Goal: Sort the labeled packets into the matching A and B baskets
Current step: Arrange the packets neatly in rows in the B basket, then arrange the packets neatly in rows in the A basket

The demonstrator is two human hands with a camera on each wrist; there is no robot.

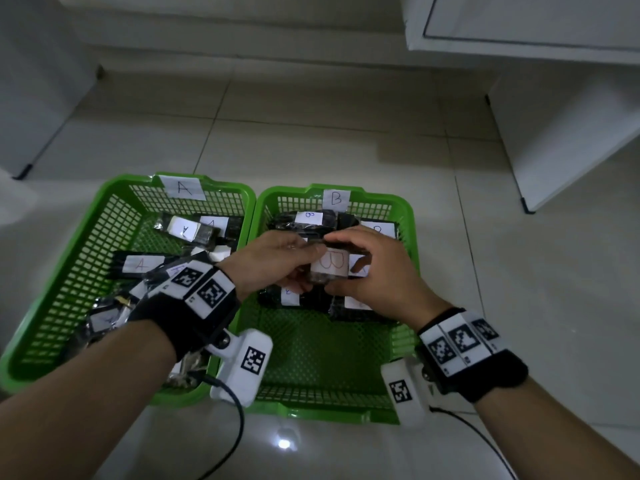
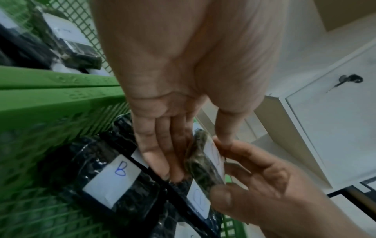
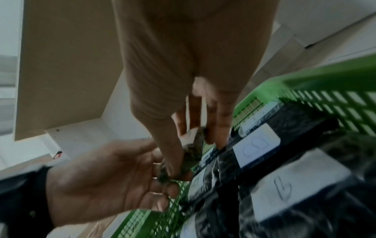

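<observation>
Two green baskets stand side by side on the floor: basket A [image 1: 104, 192] on the left, basket B [image 1: 407, 206] on the right, each with a paper letter tag on its far wall. Both hands hold one dark packet with a white B label [image 1: 329, 266] above basket B. My left hand [image 1: 301, 268] pinches its left end, thumb on top and fingers beneath. At the right end, my right hand [image 1: 349, 268] pinches it between thumb and fingers. Both wrist views show the packet [image 2: 203, 164] [image 3: 193, 149] between the two hands. Several B packets [image 1: 308, 216] lie below; A packets [image 1: 142, 265] fill basket A.
A white cabinet [image 1: 554, 133] stands at the back right and another white unit [image 1: 34, 98] at the left. Tiled floor [image 1: 311, 133] stretches beyond the baskets. Wrist-camera cables [image 1: 235, 427] trail near the baskets' front edges. The near half of basket B shows bare mesh [image 1: 311, 348].
</observation>
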